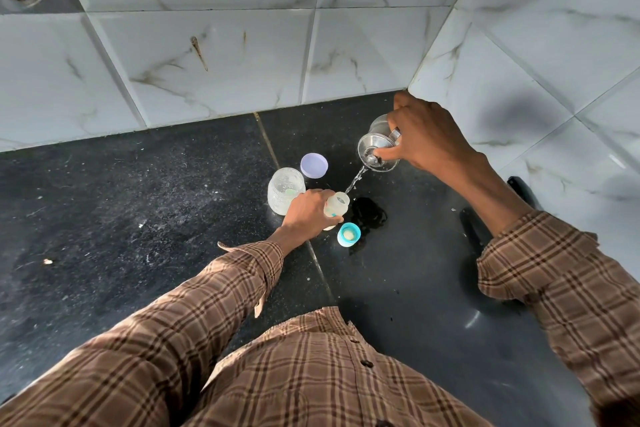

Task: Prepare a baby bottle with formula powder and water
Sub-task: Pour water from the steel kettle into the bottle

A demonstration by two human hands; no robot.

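So my left hand (308, 213) is wrapped around the little baby bottle (336, 206) standing open on the black counter (138, 218), while my right hand (424, 139) grips a tipped steel jug (377, 146) sending a thin stream of water (355, 180) into the bottle's mouth. Just left of the bottle there's a clear jar (285, 189) with pale powder in it, its lilac lid (314, 165) lying behind. The bottle's teal cap (348, 234) sits right in front, and I can't make out any writing on anything.
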